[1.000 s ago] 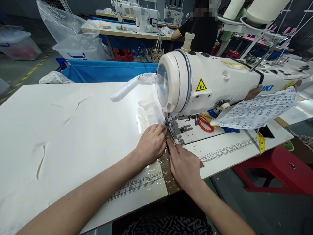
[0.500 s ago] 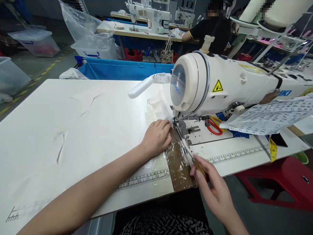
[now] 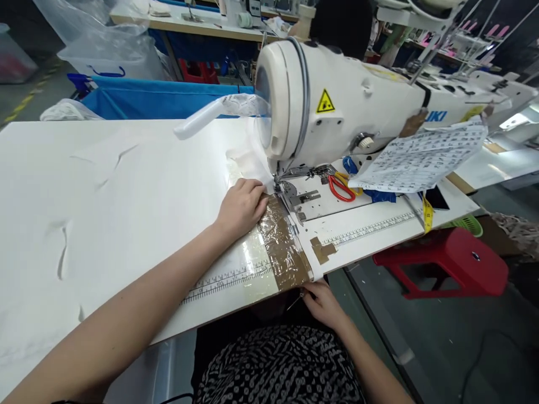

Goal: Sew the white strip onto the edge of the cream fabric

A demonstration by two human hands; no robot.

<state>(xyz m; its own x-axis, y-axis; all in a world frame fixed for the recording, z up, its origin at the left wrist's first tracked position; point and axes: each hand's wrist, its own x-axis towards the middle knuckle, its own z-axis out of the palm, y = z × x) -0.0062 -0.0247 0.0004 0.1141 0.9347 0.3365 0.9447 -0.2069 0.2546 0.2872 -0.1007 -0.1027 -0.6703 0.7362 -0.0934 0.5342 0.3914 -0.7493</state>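
Note:
My left hand point(image 3: 242, 209) lies with bent fingers over the white fabric point(image 3: 249, 160), close to the needle area of the white sewing machine point(image 3: 332, 106). Whether those fingers press or pinch the cloth is hard to see. Brown tape point(image 3: 284, 247) covers the table just in front of it. Along the tape's right side runs a narrow white strip point(image 3: 316, 270), its end hanging at the table edge. Just below that end, my right hand point(image 3: 323, 304) is closed, with a thin metal tool point(image 3: 293, 302) sticking out down and left. Its handle is hidden in the fingers.
Red-handled scissors point(image 3: 340, 189) lie on the machine bed, below a printed sheet point(image 3: 416, 160). A yellow tape measure point(image 3: 427, 213) hangs over the front edge. At the right stands a red stool point(image 3: 455, 264). A blue cloth bin point(image 3: 168, 98) adjoins the table's back.
My right hand has drawn back from beside the tape to below the table edge, turning the tool downward. My left hand stays by the needle. The view has shifted right and down.

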